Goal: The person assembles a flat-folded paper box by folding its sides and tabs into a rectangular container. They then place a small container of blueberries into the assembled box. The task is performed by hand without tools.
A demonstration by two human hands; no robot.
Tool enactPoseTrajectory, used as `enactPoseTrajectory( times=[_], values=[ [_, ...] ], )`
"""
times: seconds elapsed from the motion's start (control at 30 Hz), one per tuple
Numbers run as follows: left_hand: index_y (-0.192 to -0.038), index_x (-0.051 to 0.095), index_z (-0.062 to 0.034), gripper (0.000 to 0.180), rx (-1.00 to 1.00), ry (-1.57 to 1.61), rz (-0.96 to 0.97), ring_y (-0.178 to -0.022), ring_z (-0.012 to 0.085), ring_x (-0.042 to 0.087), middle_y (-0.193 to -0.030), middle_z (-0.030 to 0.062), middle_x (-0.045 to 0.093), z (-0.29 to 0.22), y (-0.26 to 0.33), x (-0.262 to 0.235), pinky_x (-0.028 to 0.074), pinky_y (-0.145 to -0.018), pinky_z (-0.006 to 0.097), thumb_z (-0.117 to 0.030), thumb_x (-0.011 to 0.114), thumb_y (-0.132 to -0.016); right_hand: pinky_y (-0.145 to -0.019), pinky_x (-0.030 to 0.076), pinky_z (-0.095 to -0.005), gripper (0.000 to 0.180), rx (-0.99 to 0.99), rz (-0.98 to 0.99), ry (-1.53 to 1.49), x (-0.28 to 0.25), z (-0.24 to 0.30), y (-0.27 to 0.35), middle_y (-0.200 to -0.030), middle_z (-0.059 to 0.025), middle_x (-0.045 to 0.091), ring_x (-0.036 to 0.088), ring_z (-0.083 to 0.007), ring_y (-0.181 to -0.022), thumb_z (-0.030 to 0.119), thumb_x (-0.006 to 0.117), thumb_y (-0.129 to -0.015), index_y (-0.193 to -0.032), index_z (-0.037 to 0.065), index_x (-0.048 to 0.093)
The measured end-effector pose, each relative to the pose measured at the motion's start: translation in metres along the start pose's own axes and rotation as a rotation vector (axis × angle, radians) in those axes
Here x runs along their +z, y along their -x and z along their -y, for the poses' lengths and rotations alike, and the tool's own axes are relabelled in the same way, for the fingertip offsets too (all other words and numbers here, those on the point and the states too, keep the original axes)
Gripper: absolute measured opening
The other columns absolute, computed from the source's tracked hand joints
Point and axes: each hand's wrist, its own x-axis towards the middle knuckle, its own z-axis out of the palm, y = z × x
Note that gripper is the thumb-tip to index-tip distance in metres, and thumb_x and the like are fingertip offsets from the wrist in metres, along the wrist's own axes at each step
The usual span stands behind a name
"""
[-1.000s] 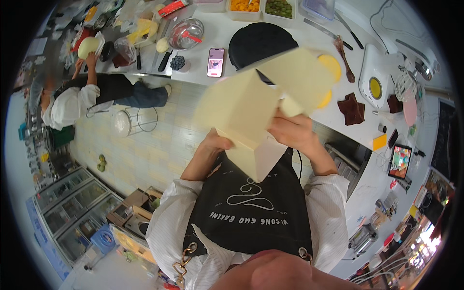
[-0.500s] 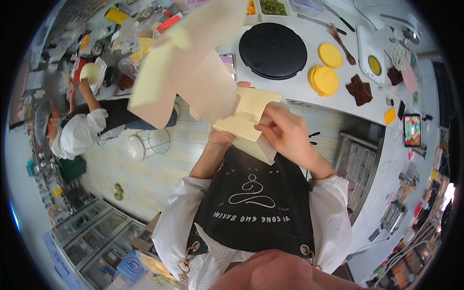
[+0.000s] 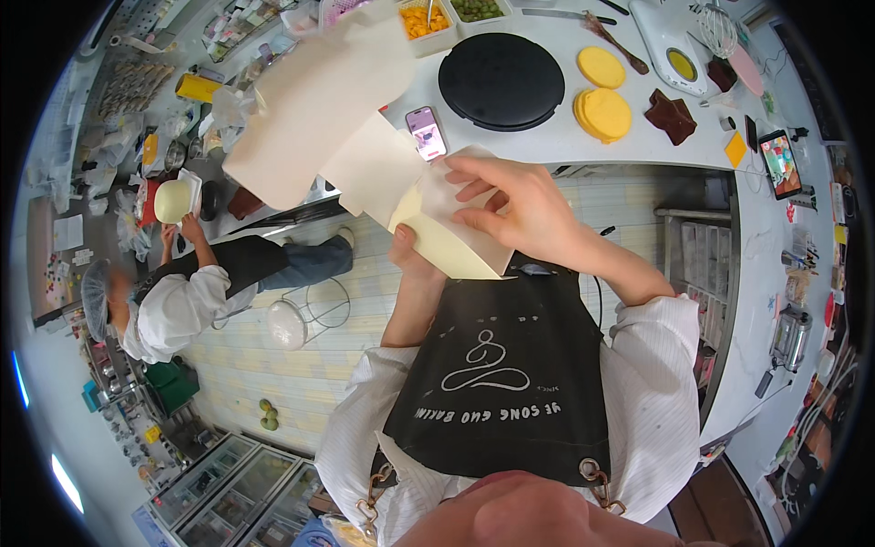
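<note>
we are holding a cream cardboard box, partly folded, up in front of our chest, between us and the white counter. our right hand lies spread across the box's upper right flap, fingers extended and pressing flat on the card, not curled round it. our left hand is under the box's lower corner, thumb up against the yellowish panel; the rest of its fingers are hidden behind the card, so we cannot tell how tightly they close. the box's long axis runs diagonally, from its low pointed corner near our black apron up and leftward to a wide flap that rises over the counter edge. that flap overlaps, in view, the phone lying on the counter, and sits near the round black griddle and the stacked yellow crepes. open floor lies to our left, where another person in white bends beside a wire stool, well apart from the box.
</note>
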Motion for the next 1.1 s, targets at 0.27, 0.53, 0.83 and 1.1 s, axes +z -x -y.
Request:
enactPoseTrajectory(
  times=[0.27,0.53,0.83,1.1],
  values=[
    [-0.155,0.033,0.0036,0.115,0.038,-0.072,-0.048,-0.137,0.0356,0.051,-0.147,0.0211,0.048,-0.01,-0.007,0.007,0.047,-0.112,0.049,-0.071,0.069,-0.076,-0.09,0.061,-0.0346,0.054,0.118,0.068,-0.238,0.008,-0.001,-0.015,-0.122,-0.0147,0.068,0.071,-0.0251,-0.112,0.006,0.079,-0.084,-0.134,0.0,0.059],
    [-0.157,0.028,0.0058,0.122,0.224,-0.257,0.103,-0.139,0.0346,0.05,-0.152,0.0212,0.046,-0.009,-0.033,0.004,0.047,-0.113,0.046,-0.072,0.074,-0.074,-0.1,0.057,-0.0346,0.053,-0.039,0.038,-0.446,0.006,-0.024,-0.003,-0.131,-0.0122,0.057,0.062,-0.0238,-0.123,-0.009,0.072,-0.085,-0.135,0.0,0.057],
    [-0.155,0.037,0.0005,0.095,0.037,0.206,0.062,-0.136,0.031,0.054,-0.151,0.0169,0.049,0.058,-0.02,-0.062,0.049,-0.111,0.045,-0.053,0.074,-0.086,-0.098,0.052,-0.0354,0.045,0.024,-0.091,-0.095,0.001,-0.057,0.019,-0.124,-0.0137,0.07,0.066,-0.0212,-0.117,0.002,0.077,-0.087,-0.13,-0.001,0.066],
    [-0.154,0.037,0.0008,0.085,0.035,0.099,0.103,-0.13,0.0319,0.059,-0.142,0.019,0.056,0.049,-0.042,-0.026,0.052,-0.107,0.045,-0.038,0.073,-0.088,-0.101,0.05,-0.033,0.038,-0.007,-0.131,-0.461,-0.01,-0.088,0.004,-0.123,-0.0098,0.07,0.066,-0.0195,-0.115,-0.007,0.068,-0.09,-0.127,-0.003,0.062]
  ],
)
